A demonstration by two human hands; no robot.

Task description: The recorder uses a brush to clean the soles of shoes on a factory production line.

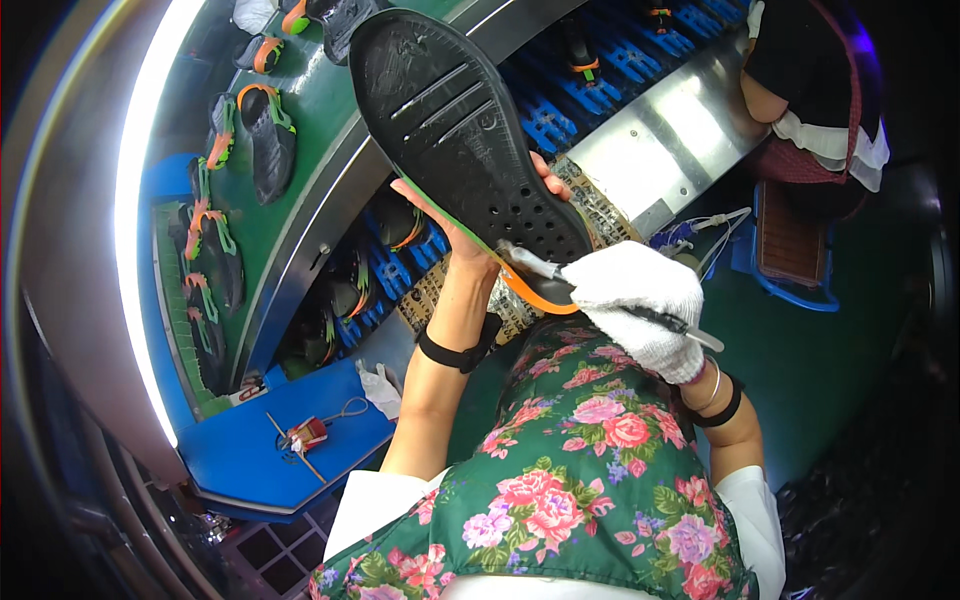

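no txt, nos. or signs legible. faint marks on black sole (450,130) in l hand (464,242) too blurry to read; pattern on brownish wrap (602,212) just beyond r hand (640,300) too small, can't tell if txt.

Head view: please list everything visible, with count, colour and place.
Shoe sole: one, black, upper centre
Brush-like tool: one, pale and dark, at the sole
Other shoes: several, mostly black, upper left
Curved table: one, green, upper left
Light strip: one, white, left
Racks: several, blue, upper half
Metal plate: one, silver, upper right
Bench: one, blue, lower left
Small object: one, red, on bench
Plastic bag: one, white, beside bench
Seat: one, brown, right
Another person: one, dark clothing, upper right
Apron: one, green, flowered, lower centre
Armbands: two, black, forearms
Left hand: one, bare, holding the sole
Right hand: one, white-gloved, holding the tool
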